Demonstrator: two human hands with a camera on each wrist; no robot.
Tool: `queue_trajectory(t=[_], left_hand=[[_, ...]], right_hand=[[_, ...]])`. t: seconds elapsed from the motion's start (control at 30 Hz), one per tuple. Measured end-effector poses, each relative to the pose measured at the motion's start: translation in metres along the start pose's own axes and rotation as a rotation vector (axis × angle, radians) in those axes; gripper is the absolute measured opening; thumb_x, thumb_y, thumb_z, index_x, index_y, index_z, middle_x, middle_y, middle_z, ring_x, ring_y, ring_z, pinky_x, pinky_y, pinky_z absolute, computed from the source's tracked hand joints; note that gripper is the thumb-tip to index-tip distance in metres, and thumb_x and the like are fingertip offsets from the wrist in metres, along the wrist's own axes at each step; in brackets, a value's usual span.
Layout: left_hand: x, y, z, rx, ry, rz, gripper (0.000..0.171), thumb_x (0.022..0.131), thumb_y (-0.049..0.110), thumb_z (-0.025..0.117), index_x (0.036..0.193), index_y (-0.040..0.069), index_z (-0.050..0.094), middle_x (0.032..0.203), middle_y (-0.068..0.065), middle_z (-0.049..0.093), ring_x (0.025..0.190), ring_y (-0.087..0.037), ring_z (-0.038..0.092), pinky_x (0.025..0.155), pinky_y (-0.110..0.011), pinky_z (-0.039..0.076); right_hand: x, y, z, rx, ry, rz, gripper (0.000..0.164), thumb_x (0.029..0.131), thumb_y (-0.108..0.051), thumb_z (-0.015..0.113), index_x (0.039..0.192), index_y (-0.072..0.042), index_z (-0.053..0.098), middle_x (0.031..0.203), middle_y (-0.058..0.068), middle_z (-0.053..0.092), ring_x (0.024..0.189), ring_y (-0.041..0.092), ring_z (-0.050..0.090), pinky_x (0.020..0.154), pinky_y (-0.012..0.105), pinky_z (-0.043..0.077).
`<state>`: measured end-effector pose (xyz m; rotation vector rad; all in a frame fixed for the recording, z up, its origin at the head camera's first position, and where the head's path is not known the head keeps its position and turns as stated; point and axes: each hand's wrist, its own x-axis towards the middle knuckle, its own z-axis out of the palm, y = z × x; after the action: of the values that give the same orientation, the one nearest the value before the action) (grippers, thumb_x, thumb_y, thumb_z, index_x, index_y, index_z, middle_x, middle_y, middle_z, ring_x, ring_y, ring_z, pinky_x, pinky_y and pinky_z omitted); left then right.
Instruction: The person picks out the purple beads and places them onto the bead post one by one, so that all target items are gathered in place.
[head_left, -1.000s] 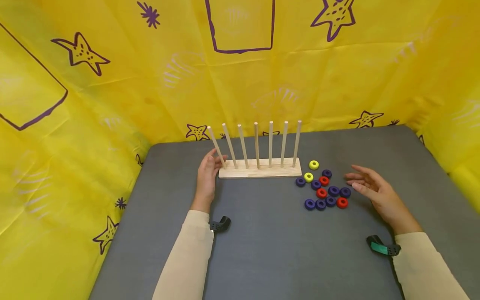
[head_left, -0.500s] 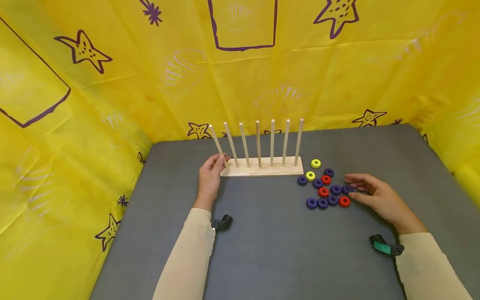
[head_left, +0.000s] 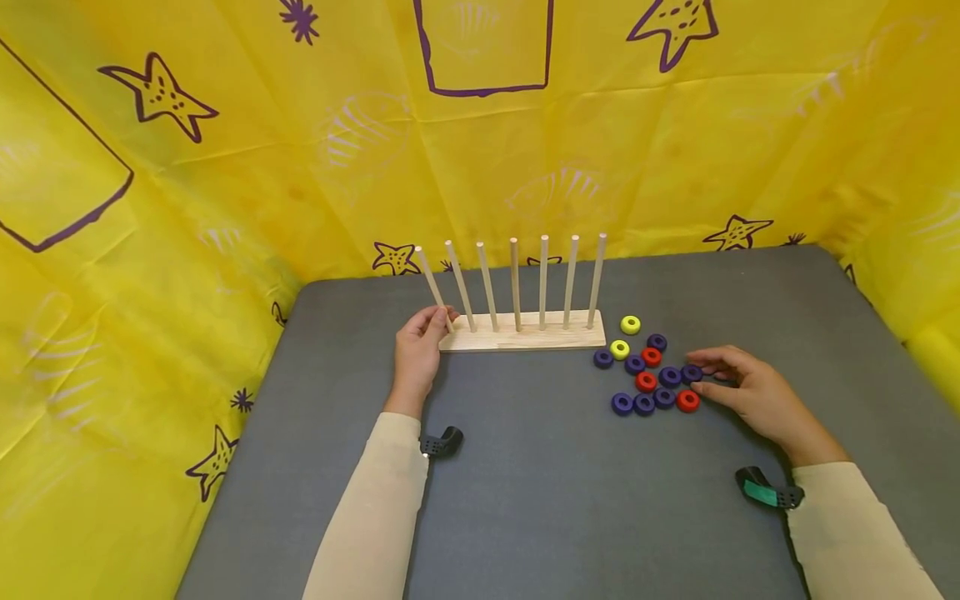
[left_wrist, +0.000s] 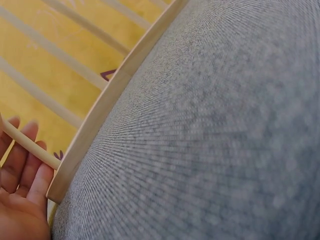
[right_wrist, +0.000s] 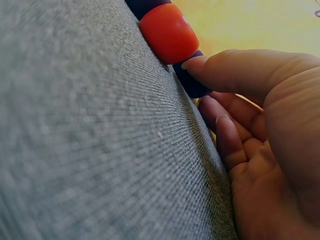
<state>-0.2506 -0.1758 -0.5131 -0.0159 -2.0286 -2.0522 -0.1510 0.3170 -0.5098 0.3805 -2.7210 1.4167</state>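
A pale wooden stand (head_left: 555, 336) with a row of upright pegs stands toward the back of the grey table. At its left end my left hand (head_left: 418, 348) grips the outermost peg (left_wrist: 35, 149), thumb on the near side and fingers behind. To the right, my right hand (head_left: 757, 400) pinches a dark blue ring (head_left: 692, 374) at the right side of a loose group of rings. In the right wrist view the thumb presses on this dark blue ring (right_wrist: 192, 82), with a red ring (right_wrist: 169, 34) right beside it. The other fingertips are partly hidden.
Several more dark blue rings (head_left: 622, 404) and red rings (head_left: 651, 357) lie on the table (head_left: 540, 483), with two yellow rings (head_left: 630, 325) near the stand's right end. A yellow patterned cloth (head_left: 480, 167) hangs behind and along the sides.
My right hand has moved left to the dark blue ring and closed its thumb and fingers on it. The left thumb has come round onto the end peg. The rings lie as before.
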Motion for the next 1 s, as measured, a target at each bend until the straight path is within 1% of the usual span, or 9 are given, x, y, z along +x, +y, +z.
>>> queue_trajectory(t=[0.1,0.2,0.37,0.5,0.67,0.83,1.0], left_hand=[[-0.0005,0.0016,-0.0004,-0.008,0.003,-0.002,0.034,0.111,0.022,0.069,0.123,-0.008,0.075,0.118,-0.027,0.075,0.117,-0.035,0.072,0.105,-0.04,0.055],[-0.0011,0.0019,-0.0013,-0.004,0.008,-0.005,0.034,0.111,0.023,0.069,0.124,-0.008,0.075,0.117,-0.026,0.076,0.116,-0.033,0.072,0.105,-0.04,0.056],[-0.0019,0.0012,-0.0025,0.007,0.01,-0.009,0.035,0.111,0.025,0.069,0.123,-0.006,0.075,0.116,-0.021,0.077,0.115,-0.03,0.073,0.103,-0.038,0.057],[-0.0021,0.0009,-0.0031,0.016,0.007,-0.009,0.036,0.11,0.028,0.07,0.123,-0.005,0.076,0.116,-0.019,0.078,0.115,-0.03,0.073,0.103,-0.038,0.057],[-0.0026,0.0026,-0.0033,0.019,0.004,-0.007,0.038,0.11,0.03,0.07,0.124,-0.004,0.076,0.117,-0.02,0.077,0.116,-0.031,0.073,0.103,-0.038,0.057],[-0.0031,0.0035,-0.0026,0.014,0.011,-0.023,0.037,0.11,0.028,0.069,0.124,-0.005,0.076,0.117,-0.021,0.077,0.116,-0.031,0.073,0.102,-0.038,0.057],[-0.003,0.0028,-0.0012,-0.003,0.011,-0.027,0.036,0.11,0.027,0.069,0.123,-0.006,0.076,0.116,-0.021,0.077,0.115,-0.032,0.072,0.101,-0.039,0.057]], right_hand=[[0.0007,-0.0026,0.0006,-0.013,0.002,-0.011,0.035,0.098,0.0,0.082,0.132,-0.001,0.073,0.126,0.017,0.07,0.105,0.001,0.06,0.09,0.006,0.043],[0.001,-0.0041,0.0006,-0.023,0.003,-0.015,0.034,0.098,-0.001,0.082,0.131,-0.002,0.074,0.125,0.016,0.069,0.104,0.002,0.059,0.089,0.006,0.043],[0.001,-0.0044,0.0004,-0.049,0.008,0.002,0.032,0.099,-0.005,0.082,0.13,-0.004,0.075,0.124,0.014,0.07,0.103,0.002,0.059,0.087,0.007,0.042],[0.0007,-0.0047,0.001,-0.058,0.021,0.021,0.031,0.1,-0.008,0.082,0.13,-0.005,0.075,0.123,0.014,0.07,0.101,0.003,0.059,0.085,0.009,0.043],[-0.0003,-0.005,0.0027,-0.052,0.05,0.031,0.03,0.1,-0.009,0.083,0.129,-0.004,0.076,0.117,0.013,0.072,0.095,0.004,0.061,0.079,0.011,0.046],[-0.0015,-0.0044,0.0035,-0.039,0.078,0.046,0.029,0.1,-0.009,0.083,0.128,-0.003,0.076,0.112,0.01,0.073,0.088,0.006,0.063,0.074,0.014,0.048],[-0.0033,-0.004,0.0019,-0.011,0.122,0.061,0.031,0.1,-0.009,0.083,0.129,-0.002,0.075,0.111,0.006,0.074,0.087,0.005,0.064,0.074,0.012,0.05]])
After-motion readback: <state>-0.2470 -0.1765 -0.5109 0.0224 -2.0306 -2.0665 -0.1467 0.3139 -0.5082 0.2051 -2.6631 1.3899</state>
